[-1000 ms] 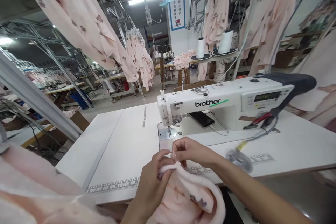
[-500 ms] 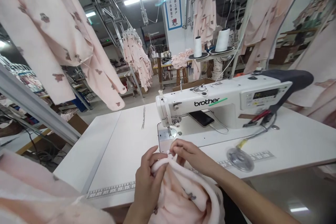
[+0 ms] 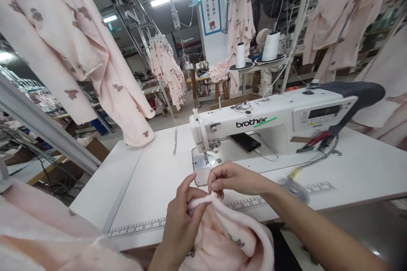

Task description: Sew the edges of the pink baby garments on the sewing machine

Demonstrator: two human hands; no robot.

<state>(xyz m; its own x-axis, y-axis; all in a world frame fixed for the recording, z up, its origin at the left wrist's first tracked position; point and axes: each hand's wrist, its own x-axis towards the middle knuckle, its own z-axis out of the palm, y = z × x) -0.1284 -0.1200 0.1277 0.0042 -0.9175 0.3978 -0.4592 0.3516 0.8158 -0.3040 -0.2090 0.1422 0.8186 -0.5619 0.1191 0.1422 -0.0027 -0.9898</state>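
A pale pink fleece garment (image 3: pixel 222 237) with small brown bear prints hangs at the table's front edge, its thick rolled edge lifted. My left hand (image 3: pixel 182 216) pinches that edge between thumb and fingers. Close by on the right, my right hand (image 3: pixel 227 180) has its fingertips closed on the same edge, at a small raised point. Just beyond both hands stands a white sewing machine (image 3: pixel 251 120), with its needle and presser foot (image 3: pixel 206 159) over the metal plate. Nothing lies under the foot. The garment's lower part runs out of view.
On the white table (image 3: pixel 152 178) are a printed ruler strip (image 3: pixel 248 204), a clear round dish (image 3: pixel 295 190) and a phone (image 3: pixel 244 142) with a cable under the machine arm. Thread cones (image 3: pixel 271 46) stand behind. Pink garments (image 3: pixel 104 67) hang at left, one sleeve reaching the table.
My right hand has risen slightly and shifted right, and the pinched edge has moved right with it. The hanging garments at left and right have swung a little.
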